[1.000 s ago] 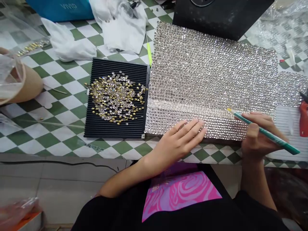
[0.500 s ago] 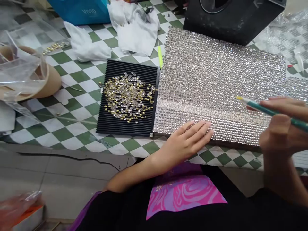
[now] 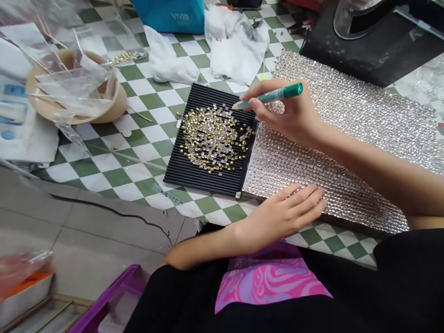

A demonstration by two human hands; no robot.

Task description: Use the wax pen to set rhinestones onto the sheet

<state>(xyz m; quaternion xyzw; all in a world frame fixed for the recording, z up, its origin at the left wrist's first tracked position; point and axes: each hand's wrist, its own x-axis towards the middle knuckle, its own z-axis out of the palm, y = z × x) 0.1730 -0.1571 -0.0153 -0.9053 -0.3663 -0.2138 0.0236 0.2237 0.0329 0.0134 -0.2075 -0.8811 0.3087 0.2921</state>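
My right hand (image 3: pixel 289 111) pinches a green pen-like picker (image 3: pixel 274 95) with a yellow tip. That tip is at the upper right of a heap of clear and gold-backed rhinestones (image 3: pixel 211 138) on a black ribbed tray (image 3: pixel 176 171). Whether a stone sticks to the tip is too small to tell. My left hand (image 3: pixel 294 208) lies flat, fingers spread, on the near edge of a panel covered in rows of rhinestones (image 3: pixel 347 97). The tray's right side adjoins this panel. My right forearm crosses over the panel and hides part of it.
A tan bowl (image 3: pixel 120 104) holding clear plastic bags stands at the left. Crumpled white tissues (image 3: pixel 236 46) and a blue VIVID bag (image 3: pixel 169 18) lie at the back. A black case (image 3: pixel 322 41) stands behind the panel. Green-and-white checked cloth (image 3: pixel 145 157) covers the table.
My right hand has swung left with the picker, from above the panel to the rhinestone heap on the tray. My left hand stays on the panel's near edge. The view has shifted left.
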